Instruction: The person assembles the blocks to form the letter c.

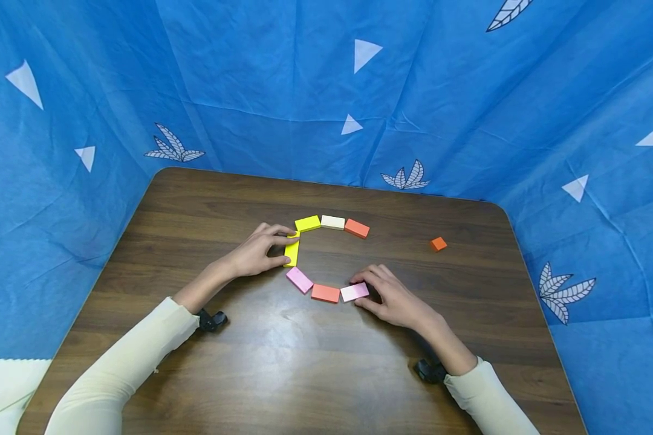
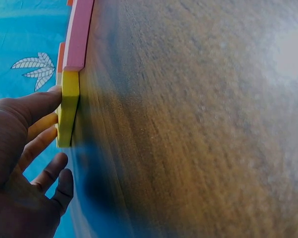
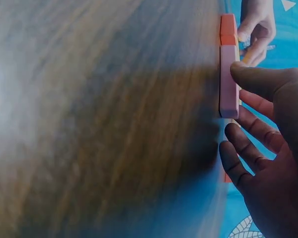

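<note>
My left hand [image 1: 256,251] holds a yellow block [image 1: 292,252] by its ends, thumb at the near end and fingertips at the far one. In the left wrist view that yellow block [image 2: 69,109] lies flat on the wood beside a pink block [image 2: 79,37]. With thumb and fingers, my right hand [image 1: 394,296] pinches a pink and white block [image 1: 354,292] at the open end of the curve's near side. An orange-red block [image 1: 325,293] adjoins it on the left, followed by the pink block [image 1: 299,280]. The right wrist view shows the right thumb over the pink and white block [image 3: 229,91].
Behind lie another yellow block [image 1: 307,223], a cream block [image 1: 333,222] and a second orange-red block [image 1: 357,228], forming the curve's far side. A lone orange block [image 1: 438,244] sits to the right on the brown table [image 1: 196,199]. Blue curtains [image 1: 261,72] surround the table.
</note>
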A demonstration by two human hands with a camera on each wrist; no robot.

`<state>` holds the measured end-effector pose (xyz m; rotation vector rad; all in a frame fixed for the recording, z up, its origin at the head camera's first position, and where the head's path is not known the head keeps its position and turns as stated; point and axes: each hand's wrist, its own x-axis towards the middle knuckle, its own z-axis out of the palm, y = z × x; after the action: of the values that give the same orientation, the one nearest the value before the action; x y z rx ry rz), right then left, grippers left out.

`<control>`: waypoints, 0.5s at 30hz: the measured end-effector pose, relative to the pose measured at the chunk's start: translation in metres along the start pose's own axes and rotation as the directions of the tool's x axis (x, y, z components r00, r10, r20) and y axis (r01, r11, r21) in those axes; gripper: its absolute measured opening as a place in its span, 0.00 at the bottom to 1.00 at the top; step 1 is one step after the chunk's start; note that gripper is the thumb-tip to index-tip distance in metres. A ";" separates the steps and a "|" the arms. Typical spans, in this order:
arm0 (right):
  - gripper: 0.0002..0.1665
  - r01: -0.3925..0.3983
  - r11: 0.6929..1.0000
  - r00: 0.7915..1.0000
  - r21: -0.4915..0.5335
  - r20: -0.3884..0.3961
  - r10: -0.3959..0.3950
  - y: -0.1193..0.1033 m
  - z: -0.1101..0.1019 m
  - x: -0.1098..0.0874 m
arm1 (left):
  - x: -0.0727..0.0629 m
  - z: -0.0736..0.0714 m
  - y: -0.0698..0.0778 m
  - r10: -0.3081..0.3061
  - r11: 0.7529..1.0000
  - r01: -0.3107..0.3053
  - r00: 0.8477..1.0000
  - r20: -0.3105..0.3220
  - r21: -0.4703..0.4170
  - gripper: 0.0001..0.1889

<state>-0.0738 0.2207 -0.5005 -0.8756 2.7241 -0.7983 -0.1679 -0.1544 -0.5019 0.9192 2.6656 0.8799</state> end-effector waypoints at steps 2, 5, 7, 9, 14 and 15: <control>0.23 -0.003 1.000 1.000 0.009 -0.012 0.004 0.000 -0.002 0.000 | -0.001 0.000 0.000 -0.007 1.000 0.007 1.000 0.002 -0.005 0.29; 0.23 -0.016 1.000 0.999 0.015 -0.041 0.017 0.003 -0.007 -0.001 | -0.002 0.000 0.001 -0.003 1.000 0.003 1.000 -0.001 -0.007 0.29; 0.23 -0.030 0.999 0.997 0.032 -0.067 0.032 0.006 -0.011 -0.002 | -0.002 0.000 0.001 0.002 1.000 -0.002 1.000 -0.006 -0.005 0.30; 0.23 -0.053 0.997 0.994 0.048 -0.092 0.057 0.011 -0.014 -0.004 | -0.003 0.000 0.001 0.010 1.000 -0.010 1.000 -0.013 -0.001 0.30; 0.24 -0.117 0.988 0.982 0.100 -0.136 0.130 0.025 -0.023 -0.008 | -0.002 0.000 0.002 0.019 1.000 -0.019 1.000 -0.017 0.004 0.30; 0.24 -0.129 0.986 0.979 0.104 -0.144 0.143 0.028 -0.026 -0.009 | -0.002 0.001 0.002 0.019 1.000 -0.019 1.000 -0.017 0.005 0.30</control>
<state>-0.0886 0.2564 -0.4941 -0.6254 2.8106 -0.9927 -0.1648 -0.1543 -0.5013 0.9433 2.6789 0.8895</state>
